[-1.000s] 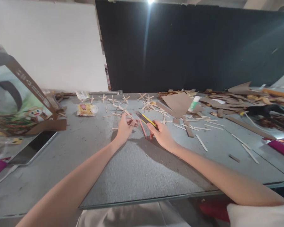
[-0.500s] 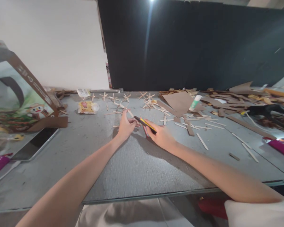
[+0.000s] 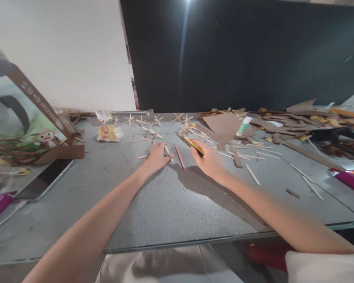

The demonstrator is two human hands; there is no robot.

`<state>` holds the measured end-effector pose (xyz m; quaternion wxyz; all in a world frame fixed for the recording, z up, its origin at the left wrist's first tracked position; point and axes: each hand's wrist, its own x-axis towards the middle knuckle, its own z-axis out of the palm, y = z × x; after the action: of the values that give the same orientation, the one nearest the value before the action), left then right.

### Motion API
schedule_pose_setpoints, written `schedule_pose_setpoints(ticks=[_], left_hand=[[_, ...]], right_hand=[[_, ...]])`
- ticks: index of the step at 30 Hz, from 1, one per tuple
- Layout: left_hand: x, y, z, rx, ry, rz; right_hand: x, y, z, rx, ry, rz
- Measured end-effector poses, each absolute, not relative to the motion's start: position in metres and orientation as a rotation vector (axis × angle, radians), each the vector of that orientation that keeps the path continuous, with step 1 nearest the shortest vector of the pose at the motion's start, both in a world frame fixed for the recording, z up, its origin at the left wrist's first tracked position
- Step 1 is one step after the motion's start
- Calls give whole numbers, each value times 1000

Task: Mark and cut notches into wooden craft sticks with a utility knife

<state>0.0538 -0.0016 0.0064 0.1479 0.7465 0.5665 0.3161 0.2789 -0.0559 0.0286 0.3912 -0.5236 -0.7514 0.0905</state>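
Note:
A short wooden craft stick (image 3: 168,152) is pinched in the fingers of my left hand (image 3: 157,156), low over the grey table. My right hand (image 3: 205,158) grips a yellow and black utility knife (image 3: 194,146), its tip pointing up and to the left. Between my hands a red pencil (image 3: 179,157) lies on the tabletop. Just beyond my left hand, crossed sticks (image 3: 152,132) lie on the table. Another stick end (image 3: 142,157) shows left of my left hand.
Star-shaped stick pieces (image 3: 141,120) line the back. Loose sticks (image 3: 252,174), cardboard (image 3: 221,127) and a glue stick (image 3: 244,126) lie to the right. On the left are a phone (image 3: 44,180), a printed box (image 3: 26,114) and a yellow packet (image 3: 108,134). A purple tool (image 3: 350,180) rests far right.
My right hand and the knife have moved right, away from my left hand. My left hand has lowered slightly and turned the stick. The red pencil is now uncovered.

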Motion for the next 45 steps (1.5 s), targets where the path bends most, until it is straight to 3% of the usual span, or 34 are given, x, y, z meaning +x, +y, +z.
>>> schedule_pose_setpoints(ticks=[4, 14, 22, 33, 45], left_hand=[[52, -2, 3, 2253, 1821, 780], [51, -30, -4, 2378, 1755, 792], [54, -32, -8, 2305, 1784, 862], [59, -43, 10, 2341, 1911, 566], [59, -41, 7, 2342, 1897, 616]], right_hand=[[287, -52, 38, -1336, -1965, 283], [273, -30, 79, -1363, -2406, 275], [253, -34, 72, -1364, -2441, 194], [251, -45, 77, -1458, -2478, 304], [249, -49, 79, -1528, -2479, 227]])
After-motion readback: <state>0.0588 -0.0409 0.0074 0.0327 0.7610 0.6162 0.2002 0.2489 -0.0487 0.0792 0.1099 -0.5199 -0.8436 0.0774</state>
